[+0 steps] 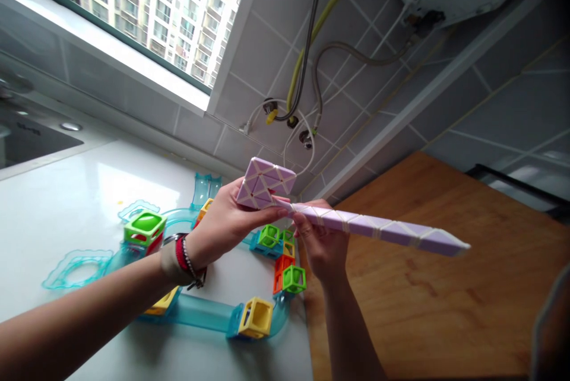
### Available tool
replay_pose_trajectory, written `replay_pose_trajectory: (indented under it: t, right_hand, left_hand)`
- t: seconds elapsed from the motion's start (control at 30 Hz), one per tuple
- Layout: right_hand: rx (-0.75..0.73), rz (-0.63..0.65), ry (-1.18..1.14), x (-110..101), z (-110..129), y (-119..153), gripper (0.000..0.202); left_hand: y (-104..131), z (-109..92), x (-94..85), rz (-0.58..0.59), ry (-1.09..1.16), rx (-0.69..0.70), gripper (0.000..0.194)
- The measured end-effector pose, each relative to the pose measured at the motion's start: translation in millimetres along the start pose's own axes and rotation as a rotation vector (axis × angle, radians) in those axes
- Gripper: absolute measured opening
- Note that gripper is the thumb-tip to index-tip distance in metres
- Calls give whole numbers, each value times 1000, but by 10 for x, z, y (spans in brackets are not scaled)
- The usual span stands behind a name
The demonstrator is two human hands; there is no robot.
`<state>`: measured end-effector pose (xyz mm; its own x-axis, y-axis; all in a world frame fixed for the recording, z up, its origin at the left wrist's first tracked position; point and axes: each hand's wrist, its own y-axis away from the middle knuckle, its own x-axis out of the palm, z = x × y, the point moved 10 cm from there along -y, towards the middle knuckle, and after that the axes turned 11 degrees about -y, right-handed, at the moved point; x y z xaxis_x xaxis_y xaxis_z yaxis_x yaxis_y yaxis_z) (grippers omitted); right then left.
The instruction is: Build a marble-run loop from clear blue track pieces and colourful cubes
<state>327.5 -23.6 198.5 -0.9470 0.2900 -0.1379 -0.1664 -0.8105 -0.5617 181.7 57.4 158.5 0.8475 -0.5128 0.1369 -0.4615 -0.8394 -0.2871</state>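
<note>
A purple and white snake puzzle point(356, 222) is held in the air between my two hands. One end is folded into a flat block of triangles, while the rest runs out straight to the right and ends in a point. My left hand point(229, 212) is closed on the folded end, its thumb along the lower edge. Close beside it, my right hand point(323, 244) grips the straight part near the fold, thumb in front and fingers behind. A watch strap and red bracelets are on my left wrist.
Below my hands a toy track of translucent blue pieces point(202, 313) with green, yellow and red cube blocks lies on the white counter point(107, 345). A wooden surface point(401, 310) is at the right. Behind are a tiled wall with hoses point(318, 25), a window and a sink point(35, 140).
</note>
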Motion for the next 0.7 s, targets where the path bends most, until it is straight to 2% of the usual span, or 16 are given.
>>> replay_pose_trajectory:
  t: [0.27,0.37,0.53,0.7]
  right_hand:
    - [151,-39,294,29,124,6,36]
    - [155,8,365,72,203,13,41]
    - [54,76,325,112,327,41,23]
    - [-97,137,260,101,380,77,19]
  left_hand:
    - [13,-130,-50,-12,-101,118,38]
    - [4,-101,-31,32,-74,74,41]
    - [4,-11,52,120,79,-48,45]
    - [46,64,166,208,220,-165,34]
